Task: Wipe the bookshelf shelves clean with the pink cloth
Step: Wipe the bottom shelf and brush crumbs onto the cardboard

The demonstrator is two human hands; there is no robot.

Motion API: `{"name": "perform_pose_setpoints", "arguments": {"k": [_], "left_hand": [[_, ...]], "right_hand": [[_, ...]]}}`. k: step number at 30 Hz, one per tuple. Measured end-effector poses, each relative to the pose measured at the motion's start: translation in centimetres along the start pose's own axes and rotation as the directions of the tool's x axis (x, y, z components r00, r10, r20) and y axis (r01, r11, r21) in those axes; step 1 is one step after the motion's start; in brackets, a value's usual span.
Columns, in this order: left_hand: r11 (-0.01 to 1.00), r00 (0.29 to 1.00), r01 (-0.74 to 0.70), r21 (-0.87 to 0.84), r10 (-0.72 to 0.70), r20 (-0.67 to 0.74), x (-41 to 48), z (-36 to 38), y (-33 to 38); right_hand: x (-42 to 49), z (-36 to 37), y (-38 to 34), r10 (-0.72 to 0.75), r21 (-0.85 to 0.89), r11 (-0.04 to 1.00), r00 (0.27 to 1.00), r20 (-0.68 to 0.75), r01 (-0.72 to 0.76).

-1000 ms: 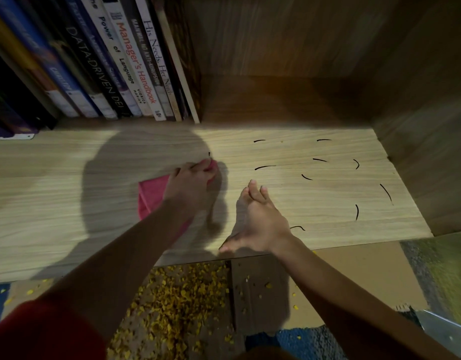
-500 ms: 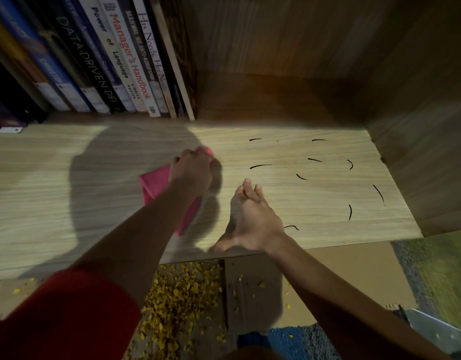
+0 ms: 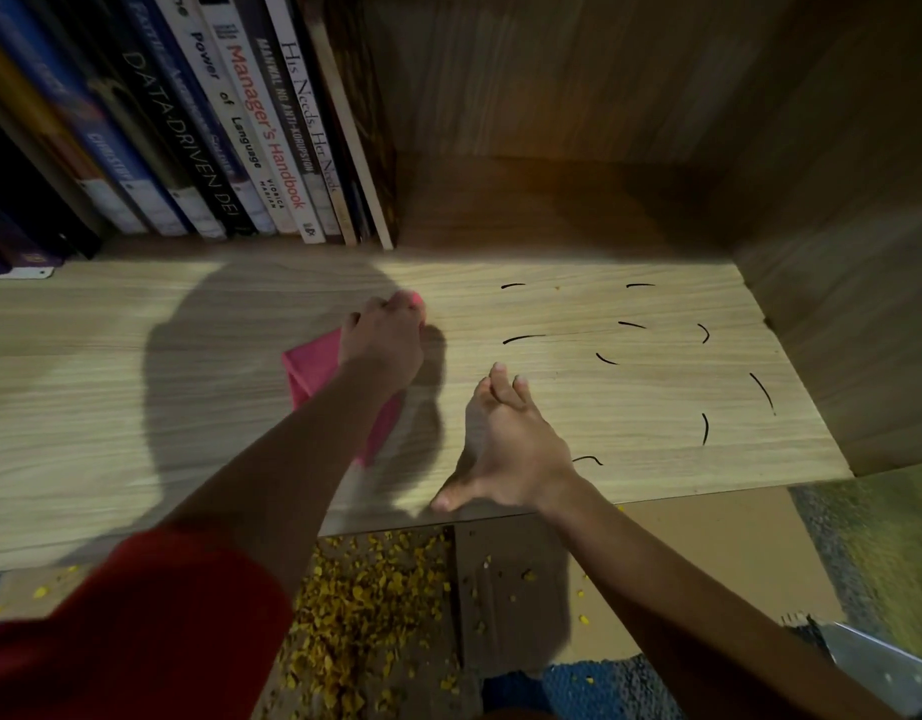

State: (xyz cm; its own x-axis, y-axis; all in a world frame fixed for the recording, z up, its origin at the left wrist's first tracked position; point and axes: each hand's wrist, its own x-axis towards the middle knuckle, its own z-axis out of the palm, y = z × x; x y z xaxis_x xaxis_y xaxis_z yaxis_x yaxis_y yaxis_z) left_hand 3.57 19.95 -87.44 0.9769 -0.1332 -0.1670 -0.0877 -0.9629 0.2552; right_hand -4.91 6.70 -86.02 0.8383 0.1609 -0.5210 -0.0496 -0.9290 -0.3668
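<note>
Your left hand [image 3: 383, 337] sat near the centre of the frame on the shelf [image 3: 110, 407], pressed down on the cloth [image 3: 313, 368]. Its fingers [image 3: 391, 306] were curled over the cloth's far end, where a bit of pink showed just past the fingertips. The rest of the cloth spread out from under your palm and wrist, toward the lower left and back toward the shelf's front edge. It lay flat on the wood, in the shadow your head cast.

Your right hand [image 3: 505, 444] rested just right of centre, near the cloth but apart from it. Its fingers [image 3: 500, 384] were straight and close together, pointing toward the back of the shelf. The thumb was spread out along the front edge, and the hand held nothing.

Short black marks [image 3: 523, 338] were scattered over the right half of the shelf. One lay just beside your right wrist; none touched the cloth.

Books [image 3: 230, 122] stood in a row at the upper left, spines facing you. Yellow crumbs [image 3: 375, 605] covered the floor below the shelf at bottom centre, with cardboard [image 3: 708, 543] to their right. Your red sleeve [image 3: 136, 626] filled the lower left corner.
</note>
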Motion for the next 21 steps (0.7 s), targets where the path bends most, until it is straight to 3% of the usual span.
{"name": "perform_pose_setpoints", "arguments": {"k": [4,9,14,19,21], "left_hand": [[0.998,0.999,0.045,-0.039,-0.045,0.0,0.6,-0.3,0.7],[0.976,0.977,-0.203,0.082,0.196,0.079,-0.9,0.5,-1.6],[1.0,1.0,0.013,0.023,-0.013,0.009,0.6,-0.4,-2.7],[0.938,0.953,-0.292,0.184,0.271,0.134,-1.8,0.4,-2.2],[0.946,0.954,-0.285,0.152,0.265,0.138,-1.3,0.0,-3.2]], "right_hand": [[0.0,0.1,0.1,0.005,-0.004,1.0,1.0,-0.005,-0.005],[-0.1,0.1,0.1,0.005,-0.005,1.0,1.0,-0.01,-0.005],[0.0,0.1,0.1,0.003,-0.006,1.0,1.0,-0.009,-0.003],[0.0,0.1,0.1,0.001,-0.002,1.0,1.0,-0.005,-0.001],[0.1,0.1,0.1,-0.002,-0.008,1.0,1.0,-0.005,0.002]]}}
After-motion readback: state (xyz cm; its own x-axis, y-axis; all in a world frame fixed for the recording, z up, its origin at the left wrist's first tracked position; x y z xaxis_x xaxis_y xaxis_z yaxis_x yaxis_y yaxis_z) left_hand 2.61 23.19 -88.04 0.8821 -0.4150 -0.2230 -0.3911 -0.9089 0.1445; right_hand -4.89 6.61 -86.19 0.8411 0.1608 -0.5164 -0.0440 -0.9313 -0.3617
